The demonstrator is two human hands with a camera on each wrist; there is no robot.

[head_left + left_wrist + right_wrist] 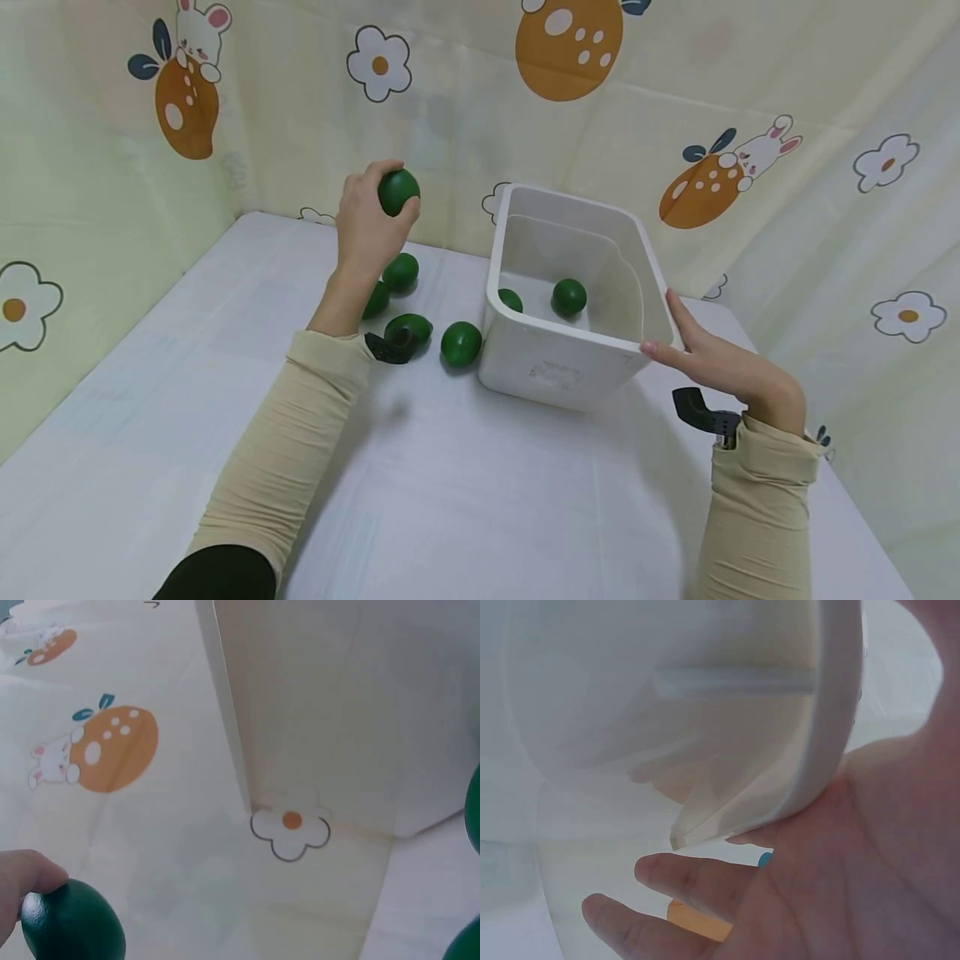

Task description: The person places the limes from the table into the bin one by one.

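We see the left hand gripping a green ball raised left of the white bin; the right hand, fingers straight, presses the bin's right corner.

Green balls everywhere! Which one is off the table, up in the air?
The green ball gripped in the left hand; the other balls lie on the table or inside the white bin.

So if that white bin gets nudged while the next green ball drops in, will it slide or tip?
Probably slide, not tip: the white bin sits low and wide on smooth cloth. It looks light, holding only two balls. The right hand braces its corner, which should steady it.
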